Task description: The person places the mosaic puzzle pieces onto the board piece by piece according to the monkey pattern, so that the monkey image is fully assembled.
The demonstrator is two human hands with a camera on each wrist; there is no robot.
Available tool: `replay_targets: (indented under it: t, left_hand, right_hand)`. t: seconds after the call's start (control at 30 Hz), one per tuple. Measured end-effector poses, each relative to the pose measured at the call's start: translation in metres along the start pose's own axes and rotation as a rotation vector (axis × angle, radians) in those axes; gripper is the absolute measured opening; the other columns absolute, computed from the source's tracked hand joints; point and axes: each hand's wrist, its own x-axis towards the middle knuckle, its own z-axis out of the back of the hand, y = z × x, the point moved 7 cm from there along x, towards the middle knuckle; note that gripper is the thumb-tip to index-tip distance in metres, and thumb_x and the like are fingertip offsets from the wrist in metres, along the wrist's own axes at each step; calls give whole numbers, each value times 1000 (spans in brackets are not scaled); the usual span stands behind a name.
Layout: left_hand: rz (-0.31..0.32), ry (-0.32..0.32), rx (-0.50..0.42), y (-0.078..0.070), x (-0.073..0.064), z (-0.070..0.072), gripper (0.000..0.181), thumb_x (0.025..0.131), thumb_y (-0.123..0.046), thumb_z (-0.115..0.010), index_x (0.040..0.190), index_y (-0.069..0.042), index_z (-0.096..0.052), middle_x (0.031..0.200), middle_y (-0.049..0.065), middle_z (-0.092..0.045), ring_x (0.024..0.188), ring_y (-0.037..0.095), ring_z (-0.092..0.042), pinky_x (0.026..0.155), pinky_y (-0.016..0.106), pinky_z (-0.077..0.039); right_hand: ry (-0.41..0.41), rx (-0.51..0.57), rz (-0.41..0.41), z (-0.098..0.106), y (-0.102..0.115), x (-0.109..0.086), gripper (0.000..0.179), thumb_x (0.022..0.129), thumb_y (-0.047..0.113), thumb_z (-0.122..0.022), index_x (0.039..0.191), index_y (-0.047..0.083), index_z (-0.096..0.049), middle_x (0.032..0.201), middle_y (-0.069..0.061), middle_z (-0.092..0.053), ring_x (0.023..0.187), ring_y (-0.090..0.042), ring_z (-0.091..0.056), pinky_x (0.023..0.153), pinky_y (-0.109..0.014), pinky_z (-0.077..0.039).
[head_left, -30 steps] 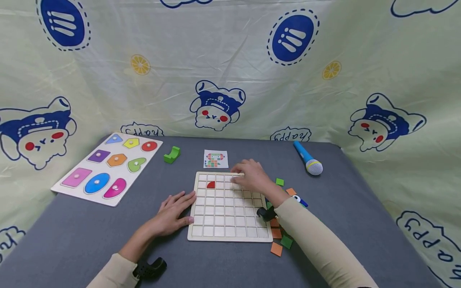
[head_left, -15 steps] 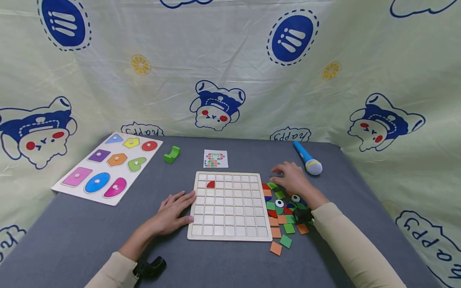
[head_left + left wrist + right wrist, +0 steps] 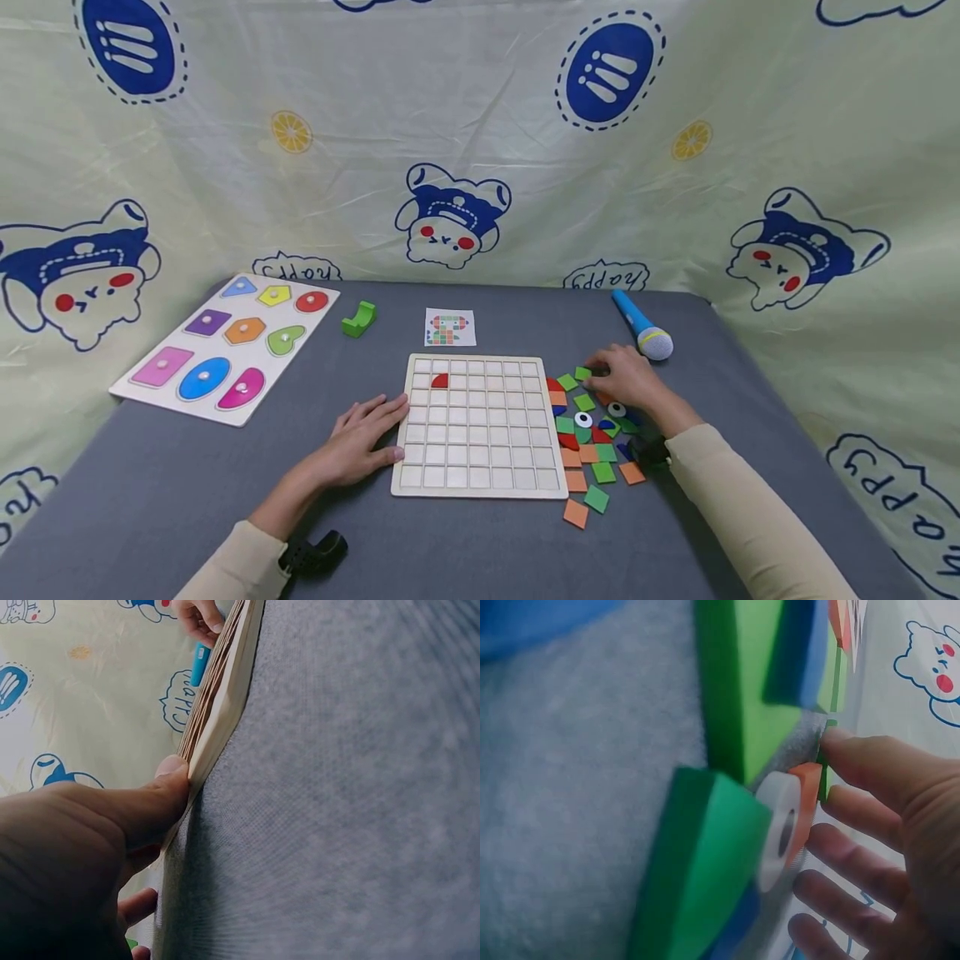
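Observation:
A pale wooden grid board lies at the table's middle with one red quarter-round tile in an upper-left cell. My left hand rests on its left edge, fingers extended; in the left wrist view the thumb presses the board's side. To the right of the board my right hand is at the far end of the loose tiles, thumb and forefinger pinching a small green square tile. In the right wrist view that tile stands between the two fingertips, the other fingers spread behind.
Loose green, orange, red and blue tiles and round eye pieces lie along the board's right side. Behind are a patterned card, a green curved block and a toy microphone. A shape puzzle board lies left.
My right hand has moved right from above the board's far edge to the loose tiles, its fingers now at a green tile. The left hand stays on the board's edge.

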Motion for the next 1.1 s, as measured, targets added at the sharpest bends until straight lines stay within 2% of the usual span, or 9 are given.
replay_targets:
  t: [0.3,0.77,0.93,1.1]
  left_hand:
    - [10,12,8,2,2,-1,66,90,-25,-63,146,-8,-34,155,8,-30,144,38,-20,109,65,-10]
    - [4,12,9,2,2,-2,66,90,-25,-62,147,-8,-34,155,8,-31,144,38,-20,110,65,-9]
    - [5,14,9,2,2,-2,66,90,-25,-62,147,-8,-34,155,8,-31,144,38,-21,110,65,-9]
    - [8,10,5,2,2,-2,66,90,-25,-63,146,-8,-34,155,8,-31,144,38,-20,110,65,-9]
  right_hand:
    - [3,9,20,1,-1,-2,32,85,26,-68,111,7,-68,111,-18,-57,101,-32,-46,85,-48,-41]
    - [5,20,-7,2,0,-1,29,88,25,-65,111,7,-68,113,-17,-58,105,-33,-47,89,-50,-41]
    - [-25,30,35,5,15,-1,30,88,26,-66,111,7,-68,113,-17,-61,105,-32,-49,90,-51,-42]
    - [-38,37,88,8,44,-1,30,88,28,-67,111,9,-68,108,-13,-62,102,-28,-49,85,-47,-45]
